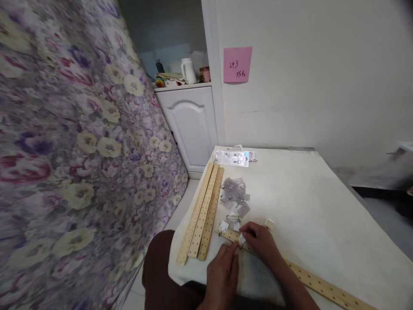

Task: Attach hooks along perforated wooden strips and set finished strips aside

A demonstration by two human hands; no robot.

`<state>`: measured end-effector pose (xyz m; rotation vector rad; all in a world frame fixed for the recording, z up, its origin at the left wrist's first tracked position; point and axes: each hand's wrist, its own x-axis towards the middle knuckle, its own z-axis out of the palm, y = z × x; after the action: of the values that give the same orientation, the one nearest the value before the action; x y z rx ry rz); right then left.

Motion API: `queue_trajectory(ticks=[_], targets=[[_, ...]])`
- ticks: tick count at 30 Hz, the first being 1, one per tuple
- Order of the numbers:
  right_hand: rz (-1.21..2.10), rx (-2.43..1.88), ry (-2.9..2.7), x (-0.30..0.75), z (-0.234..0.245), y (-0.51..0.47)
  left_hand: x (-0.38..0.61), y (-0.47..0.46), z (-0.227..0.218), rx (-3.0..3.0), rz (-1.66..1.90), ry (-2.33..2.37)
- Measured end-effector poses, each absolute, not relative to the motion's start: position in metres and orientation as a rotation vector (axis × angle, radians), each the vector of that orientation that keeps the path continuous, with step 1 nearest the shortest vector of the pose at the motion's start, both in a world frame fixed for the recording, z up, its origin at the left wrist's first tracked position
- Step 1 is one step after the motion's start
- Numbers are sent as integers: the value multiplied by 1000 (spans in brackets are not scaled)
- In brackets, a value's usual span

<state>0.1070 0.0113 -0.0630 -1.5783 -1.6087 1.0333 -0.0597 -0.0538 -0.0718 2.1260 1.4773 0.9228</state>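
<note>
Starting at the counter's (322,206) left edge, three spare perforated strips (201,215) lie side by side along it. Now the left hand (222,269) by the near edge: its fingers rest curled against the end of the perforated wooden strip (322,288), though I can't tell if they grip it. Between the hands sits the small white hook (242,240), and the right hand (260,241) has its fingers pinched closed on it. Looks like a hook being seated on the strip. The next move calls for lining it up square over the holes while the strip is braced. The strip lies flat, holes up, its long axis slanting toward the near right corner.
</note>
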Motion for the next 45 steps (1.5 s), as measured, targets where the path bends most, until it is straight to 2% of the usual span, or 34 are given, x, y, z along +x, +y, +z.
queue_trajectory(ticks=[18, 29, 45], targets=[[1019, -1585, -1612, 106, -64, 11, -60, -39, -60, 2275, 592, 1513], [1105, -1458, -1669, 114, -60, 12, -60, -38, -62, 2266, 745, 1505], [1279, -1390, -1598, 117, -64, 17, -59, -37, -61, 2225, 688, 1507]])
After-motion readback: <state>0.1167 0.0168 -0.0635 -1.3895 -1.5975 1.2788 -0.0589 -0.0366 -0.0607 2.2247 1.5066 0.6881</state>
